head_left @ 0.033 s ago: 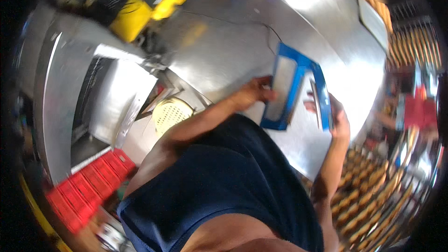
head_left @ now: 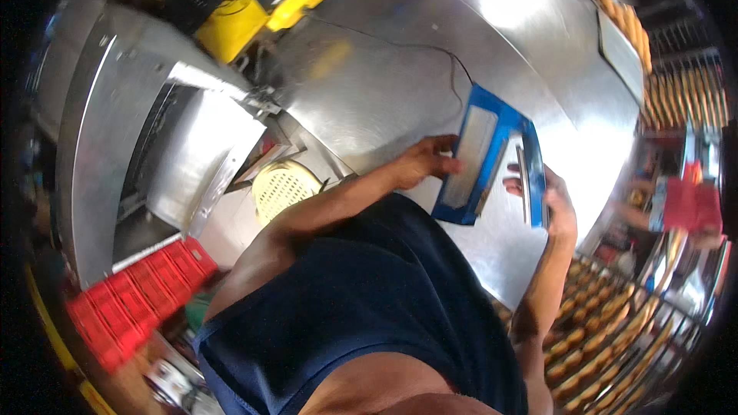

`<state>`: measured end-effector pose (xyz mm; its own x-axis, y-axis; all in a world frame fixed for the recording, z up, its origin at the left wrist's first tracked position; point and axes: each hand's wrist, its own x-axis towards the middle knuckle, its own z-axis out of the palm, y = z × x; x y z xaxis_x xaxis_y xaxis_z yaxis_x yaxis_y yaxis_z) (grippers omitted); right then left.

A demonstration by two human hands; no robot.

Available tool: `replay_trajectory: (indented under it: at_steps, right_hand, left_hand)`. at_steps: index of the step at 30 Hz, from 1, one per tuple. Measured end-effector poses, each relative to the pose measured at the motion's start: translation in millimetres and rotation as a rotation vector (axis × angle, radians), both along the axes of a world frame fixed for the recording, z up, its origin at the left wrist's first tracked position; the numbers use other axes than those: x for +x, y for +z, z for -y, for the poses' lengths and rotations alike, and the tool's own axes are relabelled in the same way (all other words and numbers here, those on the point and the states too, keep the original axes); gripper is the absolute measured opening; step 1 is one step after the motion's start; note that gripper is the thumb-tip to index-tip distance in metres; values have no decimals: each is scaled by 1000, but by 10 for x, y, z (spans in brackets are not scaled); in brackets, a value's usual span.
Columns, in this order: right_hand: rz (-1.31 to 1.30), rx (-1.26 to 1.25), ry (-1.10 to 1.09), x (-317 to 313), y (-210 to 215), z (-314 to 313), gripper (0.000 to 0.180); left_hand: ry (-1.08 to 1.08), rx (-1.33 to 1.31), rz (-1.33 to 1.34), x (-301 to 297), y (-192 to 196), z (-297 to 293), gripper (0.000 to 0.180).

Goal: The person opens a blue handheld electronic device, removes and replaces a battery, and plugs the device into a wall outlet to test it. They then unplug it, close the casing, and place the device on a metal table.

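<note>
I see my left hand (head_left: 419,163) pinching the flat blue cardboard box (head_left: 470,157) over the shiny steel tabletop (head_left: 369,84) near its right edge; right hand (head_left: 555,204) clamps its raised flap (head_left: 533,173)

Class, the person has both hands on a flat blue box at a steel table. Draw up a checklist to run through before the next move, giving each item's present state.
1. Left hand grips the blue box at its left edge: ok.
2. Right hand holds the box's right flap: ok.
3. Box over bare steel table: ok.
4. Thin cable touching the box's far corner: cannot tell.
5. Box empty inside: cannot tell.
6. Racks of baked goods stand apart from the box: ok.
</note>
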<state>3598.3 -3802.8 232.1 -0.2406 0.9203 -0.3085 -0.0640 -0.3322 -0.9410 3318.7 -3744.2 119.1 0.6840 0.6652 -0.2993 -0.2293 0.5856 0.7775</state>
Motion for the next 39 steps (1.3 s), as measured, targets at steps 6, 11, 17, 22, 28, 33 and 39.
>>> replay_trajectory:
  at_steps: [6,11,17,22,28,33,39]
  right_hand:
    - [144,65,-121,-564,-6,-224,72]
    - [428,219,-61,-1108,-491,-1030,32]
    - [721,1310,86,-3316,-1121,-2904,48]
    - [1117,982,301,-3855,-1187,-3138,51]
    - [698,197,281,-1912,-2023,-1472,38]
    - [829,181,362,-747,-2584,-383,28]
    - [895,416,723,-395,-2712,1382,27]
  left_hand:
    - [170,-251,397,-374,56,92,64]
    - [563,-229,338,-1128,34,579,62]
    - [1009,-219,347,-1745,-78,1431,91]
    - [1286,-135,312,-1869,-80,2059,99]
    - [1472,-36,352,-1599,-73,2659,94]
    - [1358,-270,352,-1349,-558,3329,86]
    - [1175,-234,572,-715,329,3695,80]
